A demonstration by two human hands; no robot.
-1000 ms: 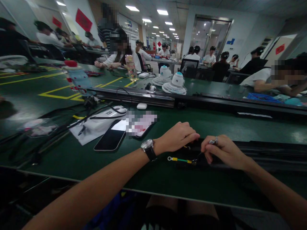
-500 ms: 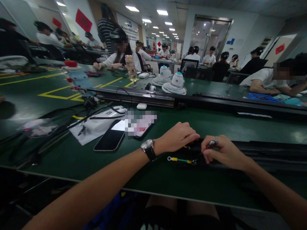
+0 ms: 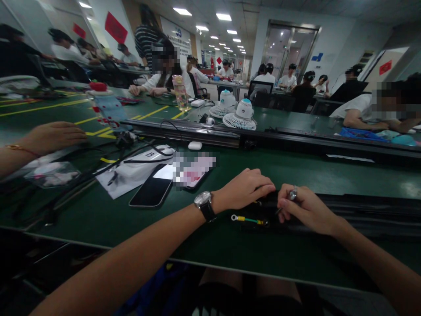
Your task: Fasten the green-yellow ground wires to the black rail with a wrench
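Note:
My left hand [image 3: 246,188], a watch on its wrist, rests knuckles-up on the end of a long black rail [image 3: 362,211] lying on the green table [image 3: 296,250]; its fingers curl down onto the rail. My right hand [image 3: 304,208], wearing a ring, is closed in a pinch right beside it, gripping something thin I cannot make out. A short green-and-yellow wire [image 3: 249,219] with a ring terminal lies on the table just below both hands, its right end at the rail.
A dark phone [image 3: 151,191], a second phone and white paper with cables lie to the left. A co-worker's hand [image 3: 52,136] reaches in at far left. Two small fans [image 3: 243,115] and another black rail [image 3: 204,131] stand behind. Other people sit at further tables.
A co-worker's hand and forearm have come into view at the far left. My own hands have barely shifted on the rail.

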